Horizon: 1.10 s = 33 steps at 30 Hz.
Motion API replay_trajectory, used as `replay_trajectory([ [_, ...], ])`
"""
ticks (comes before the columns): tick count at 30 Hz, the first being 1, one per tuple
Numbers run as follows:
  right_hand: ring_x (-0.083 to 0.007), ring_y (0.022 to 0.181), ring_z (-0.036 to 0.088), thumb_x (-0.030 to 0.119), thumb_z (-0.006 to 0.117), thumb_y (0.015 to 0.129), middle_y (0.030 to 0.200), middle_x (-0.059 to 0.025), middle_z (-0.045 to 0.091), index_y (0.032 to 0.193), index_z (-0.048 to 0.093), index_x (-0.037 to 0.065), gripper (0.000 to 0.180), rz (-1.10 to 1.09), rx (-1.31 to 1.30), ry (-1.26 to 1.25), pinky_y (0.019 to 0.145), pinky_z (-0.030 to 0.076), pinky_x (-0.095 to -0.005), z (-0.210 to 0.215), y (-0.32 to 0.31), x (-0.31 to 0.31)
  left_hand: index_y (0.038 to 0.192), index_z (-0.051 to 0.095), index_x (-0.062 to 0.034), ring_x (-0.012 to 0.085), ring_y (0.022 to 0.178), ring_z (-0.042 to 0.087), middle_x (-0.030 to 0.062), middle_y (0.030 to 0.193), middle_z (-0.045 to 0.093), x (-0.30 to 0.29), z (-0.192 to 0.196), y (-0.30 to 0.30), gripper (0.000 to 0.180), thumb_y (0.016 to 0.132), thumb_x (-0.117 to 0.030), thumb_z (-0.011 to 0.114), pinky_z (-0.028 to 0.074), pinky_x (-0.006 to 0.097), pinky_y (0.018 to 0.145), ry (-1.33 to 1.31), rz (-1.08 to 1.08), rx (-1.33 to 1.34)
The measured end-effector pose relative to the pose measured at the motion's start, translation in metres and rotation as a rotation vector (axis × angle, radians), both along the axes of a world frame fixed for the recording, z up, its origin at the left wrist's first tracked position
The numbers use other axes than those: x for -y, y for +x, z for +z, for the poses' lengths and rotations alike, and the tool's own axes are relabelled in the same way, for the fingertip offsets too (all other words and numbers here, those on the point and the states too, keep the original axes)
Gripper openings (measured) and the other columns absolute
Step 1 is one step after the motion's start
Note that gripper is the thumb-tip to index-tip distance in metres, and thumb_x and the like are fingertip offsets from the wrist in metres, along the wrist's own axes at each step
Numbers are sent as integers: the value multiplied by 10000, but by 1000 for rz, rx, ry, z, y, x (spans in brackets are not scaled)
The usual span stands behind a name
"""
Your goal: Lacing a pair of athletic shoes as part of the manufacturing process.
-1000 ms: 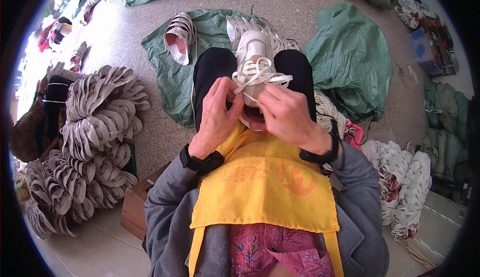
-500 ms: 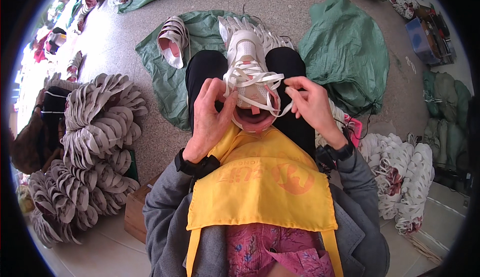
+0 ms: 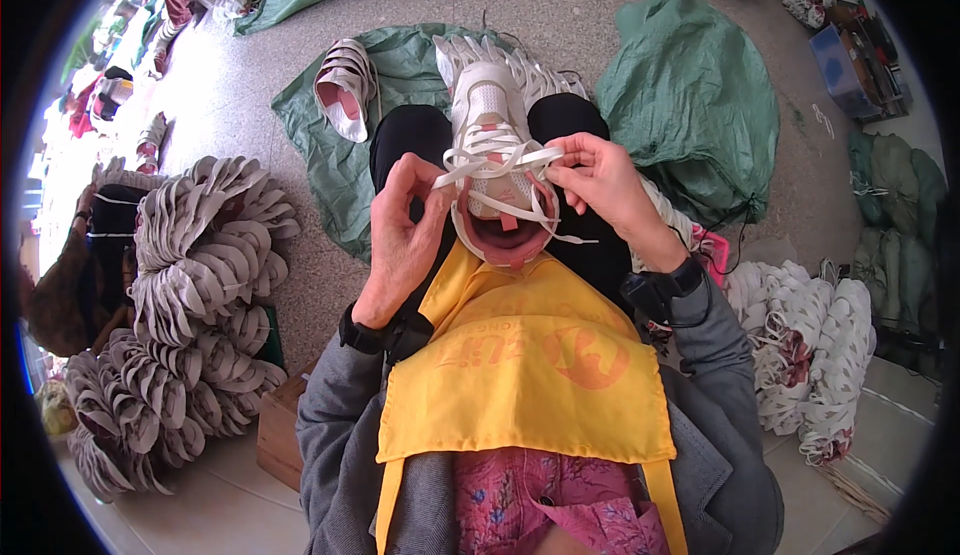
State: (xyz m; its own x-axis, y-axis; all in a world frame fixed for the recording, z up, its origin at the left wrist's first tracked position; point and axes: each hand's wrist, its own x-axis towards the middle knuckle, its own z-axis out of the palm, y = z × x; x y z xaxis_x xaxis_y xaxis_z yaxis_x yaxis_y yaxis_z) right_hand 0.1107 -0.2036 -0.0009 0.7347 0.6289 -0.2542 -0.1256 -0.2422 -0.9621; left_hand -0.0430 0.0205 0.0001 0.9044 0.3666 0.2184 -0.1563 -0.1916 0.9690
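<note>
A white sneaker [image 3: 487, 105] with a pink lining rests between my knees, its toe pointing away and its opening toward me. White shoelace [image 3: 490, 160] crosses over its tongue in loops. My left hand [image 3: 408, 225] pinches a piece of the lace at the shoe's left side. On the right, my right hand [image 3: 597, 180] pinches another loop of lace between thumb and fingertips. One loose lace end hangs over the right side of the opening. A yellow apron [image 3: 520, 375] covers my lap just below the shoe's heel.
A lone shoe upper [image 3: 345, 90] lies on a green sheet [image 3: 310, 175] ahead to the left. Stacked grey shoe pieces [image 3: 205, 255] stand at my left beside a wooden box [image 3: 280, 430]. A green sack [image 3: 690, 105] sits ahead right; laced white uppers [image 3: 790, 325] are heaped at right.
Both hands have drawn the lace out sideways, so it now stretches tighter across the shoe. My left hand has shifted slightly left, and my right hand has moved up and left.
</note>
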Motion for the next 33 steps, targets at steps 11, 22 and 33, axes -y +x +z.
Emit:
replay_trajectory([
  [11, -67, 580, 617, 89, 675, 985, 868, -60, 691, 1132, 630, -66, 219, -64, 121, 20, 452, 482, -224, -2, -10, 5, 959, 566, -31, 30, 796, 504, -36, 848, 559, -12, 12, -5, 117, 1048, -83, 620, 419, 215, 720, 10, -21, -148],
  [22, -83, 576, 667, 120, 690, 977, 787, -57, 702, 1011, 665, -32, 158, 16, 189, -162, 450, 503, -247, 0, 5, -12, 773, 513, -56, 42, 727, 372, -60, 747, 432, -13, 27, -3, 382, 1076, -268, 610, 288, 249, 651, -59, -126, -237],
  [33, -75, 568, 639, 86, 627, 1005, 823, -37, 671, 1030, 622, -25, 114, 55, 369, -242, 435, 487, -251, 10, 0, -18, 779, 518, -56, 29, 747, 429, -57, 767, 467, -12, 20, -4, 350, 1060, -222, 646, 351, 222, 662, -184, -120, -203],
])
